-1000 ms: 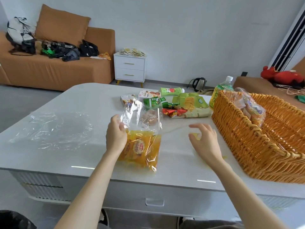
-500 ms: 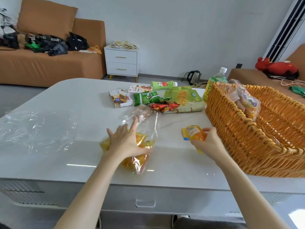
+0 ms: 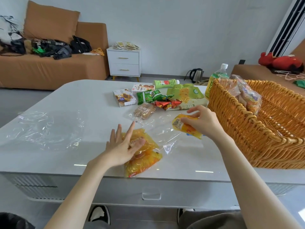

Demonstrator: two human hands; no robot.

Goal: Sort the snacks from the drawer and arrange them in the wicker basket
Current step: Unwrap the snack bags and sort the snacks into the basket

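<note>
My right hand [image 3: 203, 121] grips a small yellow snack packet [image 3: 184, 126] just above the white table [image 3: 69, 100], left of the wicker basket [image 3: 257, 142]. My left hand [image 3: 123, 146] rests flat, fingers spread, on a yellow bag of snacks [image 3: 143, 160] lying near the table's front edge. A clear wrapper with a brown bread roll [image 3: 144, 111] lies between the hands. Further back lie green and red packets [image 3: 158, 98], two small boxes [image 3: 124, 97] and a green bottle [image 3: 165, 83]. A bag of wrapped pastries [image 3: 247, 96] leans inside the basket's near corner.
A crumpled clear plastic sheet [image 3: 44, 129] lies on the table's left side. A drink bottle [image 3: 217, 76] stands behind the basket. A closed drawer with a handle [image 3: 151, 195] sits under the table's front edge. A sofa, nightstand and kettle are beyond the table.
My left hand has laid the yellow bag flat on the table and opened over it. My right hand has picked up the small yellow packet and lifted it toward the basket.
</note>
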